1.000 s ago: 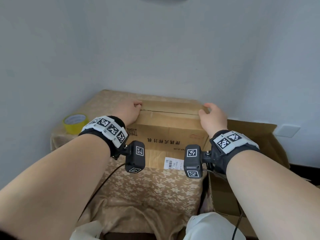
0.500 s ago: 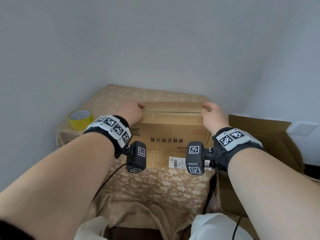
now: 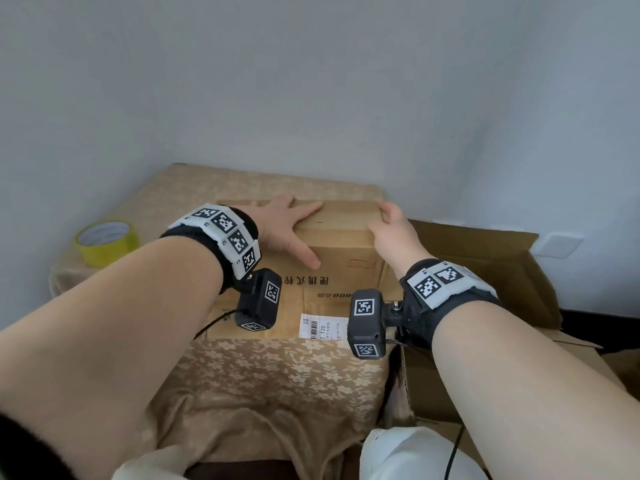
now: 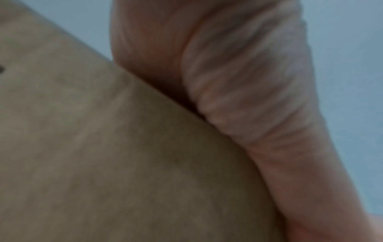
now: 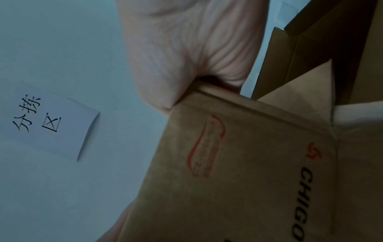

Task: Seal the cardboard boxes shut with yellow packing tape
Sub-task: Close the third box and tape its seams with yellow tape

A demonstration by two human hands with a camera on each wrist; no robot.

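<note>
A brown cardboard box (image 3: 341, 271) with black print and a white label stands on a cloth-covered table (image 3: 277, 375), its top flaps folded down. My left hand (image 3: 291, 230) lies flat and spread on the box's top left, thumb down the near face. My right hand (image 3: 391, 230) curls over the top right corner of the box (image 5: 238, 163) and grips its edge. A roll of yellow packing tape (image 3: 105, 242) sits on the table at the far left, apart from both hands. The left wrist view is blurred, with cardboard (image 4: 103, 147) under the palm (image 4: 238, 81).
A second, open cardboard box (image 3: 485, 289) stands right of the table, flaps up. Walls close in behind and on the left. A paper note (image 5: 51, 121) with writing hangs on the wall. The table's front carries only the floral cloth.
My left hand has opened from a curled grip at the box's top edge to a flat spread palm on the lid. The head view has dropped lower. The right hand stays on its corner.
</note>
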